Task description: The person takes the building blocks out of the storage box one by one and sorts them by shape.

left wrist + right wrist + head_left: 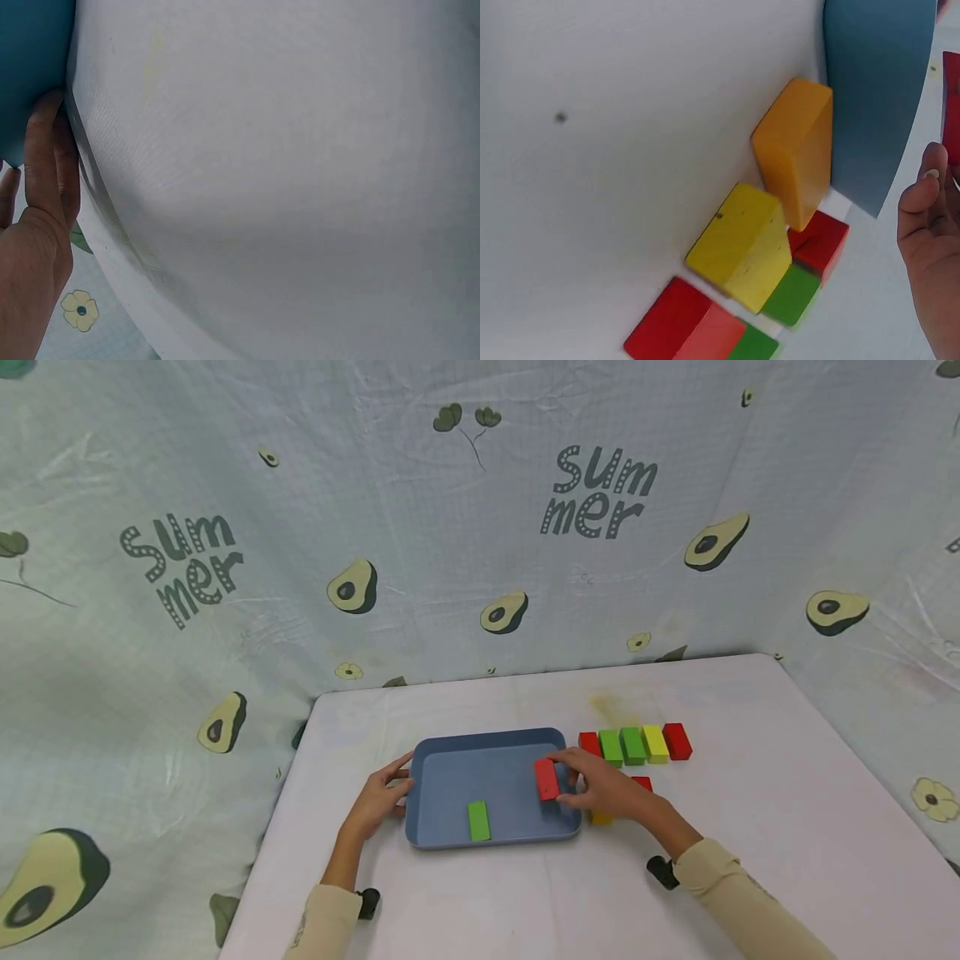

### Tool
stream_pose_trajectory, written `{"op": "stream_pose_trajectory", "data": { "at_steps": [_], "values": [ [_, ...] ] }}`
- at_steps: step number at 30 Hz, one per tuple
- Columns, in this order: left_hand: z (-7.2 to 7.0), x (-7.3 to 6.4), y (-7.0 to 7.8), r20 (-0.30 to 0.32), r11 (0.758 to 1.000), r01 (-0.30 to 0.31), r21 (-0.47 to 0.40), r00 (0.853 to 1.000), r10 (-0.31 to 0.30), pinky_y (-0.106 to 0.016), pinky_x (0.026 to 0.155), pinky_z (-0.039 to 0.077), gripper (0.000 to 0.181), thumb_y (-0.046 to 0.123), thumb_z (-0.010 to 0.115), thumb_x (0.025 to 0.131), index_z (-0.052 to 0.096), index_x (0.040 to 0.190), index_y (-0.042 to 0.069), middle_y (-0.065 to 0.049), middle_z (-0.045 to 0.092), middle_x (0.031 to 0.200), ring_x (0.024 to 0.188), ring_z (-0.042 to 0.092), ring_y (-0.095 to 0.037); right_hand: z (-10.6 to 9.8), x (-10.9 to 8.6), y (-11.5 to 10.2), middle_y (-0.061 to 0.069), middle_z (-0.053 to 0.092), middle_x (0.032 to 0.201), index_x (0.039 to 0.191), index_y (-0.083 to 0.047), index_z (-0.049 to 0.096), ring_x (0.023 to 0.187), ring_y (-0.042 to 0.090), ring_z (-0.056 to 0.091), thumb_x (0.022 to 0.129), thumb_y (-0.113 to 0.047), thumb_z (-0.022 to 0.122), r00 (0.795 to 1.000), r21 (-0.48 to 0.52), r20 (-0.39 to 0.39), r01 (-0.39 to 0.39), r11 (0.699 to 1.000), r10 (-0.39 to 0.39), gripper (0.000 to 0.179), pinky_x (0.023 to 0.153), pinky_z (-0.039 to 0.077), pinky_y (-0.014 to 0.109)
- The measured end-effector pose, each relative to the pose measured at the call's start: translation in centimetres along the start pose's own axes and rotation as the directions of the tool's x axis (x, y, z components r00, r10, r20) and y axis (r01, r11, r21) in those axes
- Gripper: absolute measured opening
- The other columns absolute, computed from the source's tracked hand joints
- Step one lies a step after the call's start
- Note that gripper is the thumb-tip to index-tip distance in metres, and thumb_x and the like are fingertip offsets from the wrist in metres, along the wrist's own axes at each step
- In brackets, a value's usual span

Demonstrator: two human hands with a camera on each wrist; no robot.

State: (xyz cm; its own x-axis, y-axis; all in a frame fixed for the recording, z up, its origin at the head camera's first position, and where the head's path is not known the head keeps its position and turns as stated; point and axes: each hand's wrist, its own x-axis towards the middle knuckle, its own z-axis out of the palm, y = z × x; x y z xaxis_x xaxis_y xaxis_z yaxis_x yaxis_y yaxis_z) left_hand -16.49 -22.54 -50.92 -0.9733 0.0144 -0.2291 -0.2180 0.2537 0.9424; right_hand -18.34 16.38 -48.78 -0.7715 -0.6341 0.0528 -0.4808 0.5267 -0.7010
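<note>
My right hand point(600, 783) pinches a red block point(547, 779) between thumb and fingers, over the right part of a blue-grey tray point(457, 745). The block also shows at the edge of the right wrist view, above the curled fingers of the right hand point(937, 247). Whether it touches the tray's floor I cannot tell. A green block point(478, 821) lies inside the tray near its front wall. At the tray's left side, my left hand point(375, 797) rests its fingers against the wall. In the left wrist view these fingers point(43, 169) look nearly straight along the blue wall.
Right of the tray runs a row of red, green, yellow and red blocks point(677, 742). Nearer, partly under my right hand, stand an orange block point(799, 142) beside the tray, a yellow block point(742, 240) and a red block point(682, 322). A patterned curtain point(420, 527) hangs behind the white table point(480, 902).
</note>
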Motion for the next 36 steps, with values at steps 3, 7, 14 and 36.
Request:
{"op": "stream_pose_trajectory", "data": {
  "at_steps": [3, 7, 14, 36],
  "values": [
    [0.0, 0.1, -0.1, -0.002, 1.0, 0.005, 0.0, 1.0, -0.005, -0.04, 0.069, 0.054, 0.055, 0.005, 0.056, 0.091, 0.043, 0.143, 0.014, -0.023, 0.049, 0.124, 0.098, 0.06, -0.032, -0.2, -0.3, 0.6, 0.004, 0.05, 0.115, 0.137, -0.011, 0.046, 0.087, 0.015, 0.051, 0.083, -0.018, 0.074, 1.0, 0.012, -0.005, -0.012, 1.0, 0.012, 0.062, 0.065, 0.049, 0.023],
    [-0.2, 0.2, -0.2, -0.004, 1.0, 0.011, 0.001, 1.0, -0.011, -0.039, 0.068, 0.054, 0.055, 0.005, 0.056, 0.091, 0.043, 0.143, 0.015, -0.022, 0.049, 0.124, 0.097, 0.059, -0.031, -0.2, -0.7, 1.2, 0.005, 0.049, 0.115, 0.138, -0.01, 0.046, 0.086, 0.016, 0.052, 0.082, -0.019, 0.074, 0.999, 0.032, -0.001, -0.037, 0.999, 0.037, 0.063, 0.064, 0.049, 0.023],
    [-0.4, 0.2, -0.2, 0.003, 1.0, 0.007, 0.001, 1.0, -0.007, -0.039, 0.068, 0.054, 0.055, 0.005, 0.056, 0.091, 0.042, 0.143, 0.014, -0.022, 0.049, 0.124, 0.095, 0.06, -0.029, -0.2, -1.4, 1.7, 0.009, 0.052, 0.115, 0.137, -0.009, 0.047, 0.089, 0.02, 0.052, 0.081, -0.02, 0.075, 0.998, 0.054, -0.018, -0.054, 0.997, 0.055, 0.064, 0.066, 0.049, 0.024],
    [-0.2, 0.2, -0.2, 0.024, 1.0, 0.0, -0.015, 1.0, 0.0, -0.04, 0.067, 0.054, 0.054, 0.005, 0.055, 0.092, 0.041, 0.144, 0.014, -0.024, 0.048, 0.125, 0.095, 0.061, -0.031, -1.9, -4.0, 3.7, 0.004, 0.055, 0.116, 0.136, -0.007, 0.047, 0.089, 0.02, 0.053, 0.08, -0.018, 0.076, 0.996, 0.077, -0.06, -0.067, 0.995, 0.072, 0.063, 0.067, 0.051, 0.025]
  ]
}}
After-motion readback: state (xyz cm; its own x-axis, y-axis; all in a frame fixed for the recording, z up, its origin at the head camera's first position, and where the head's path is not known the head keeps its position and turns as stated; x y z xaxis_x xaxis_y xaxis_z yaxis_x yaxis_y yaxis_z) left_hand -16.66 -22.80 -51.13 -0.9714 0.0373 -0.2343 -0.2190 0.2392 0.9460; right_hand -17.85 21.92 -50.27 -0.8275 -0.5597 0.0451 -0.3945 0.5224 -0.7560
